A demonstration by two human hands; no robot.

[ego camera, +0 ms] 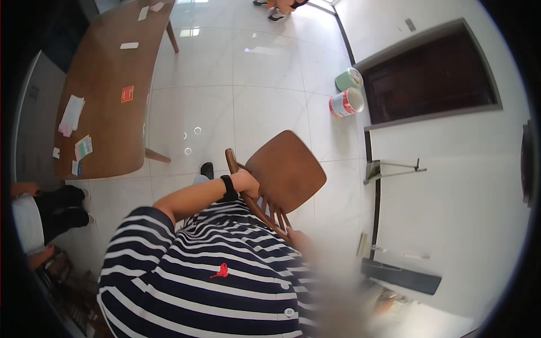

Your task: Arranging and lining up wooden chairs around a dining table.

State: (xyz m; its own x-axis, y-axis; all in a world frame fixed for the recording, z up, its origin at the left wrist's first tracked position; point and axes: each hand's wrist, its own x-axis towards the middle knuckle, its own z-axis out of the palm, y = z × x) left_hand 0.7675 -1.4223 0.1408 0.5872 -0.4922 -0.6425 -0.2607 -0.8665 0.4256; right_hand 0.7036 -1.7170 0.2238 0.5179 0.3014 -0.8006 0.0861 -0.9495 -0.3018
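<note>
A brown wooden chair [287, 169] stands on the floor in front of me, its back rail close to my striped shirt. My left hand [248, 183], with a black band on the wrist, is closed around the upper part of that rail. Near the rail's other end is my right hand [298, 240], its fingers wrapped on the wood beside the spindles. Blur hides most of the right forearm.
A long wooden table [114, 139] at left bears papers [72, 113] and a red card [127, 94]. A red-and-white bucket [341, 104] and a green bucket [346, 81] stand near a dark door [431, 76]. One person [61, 211] is at left, another [281, 6] at top.
</note>
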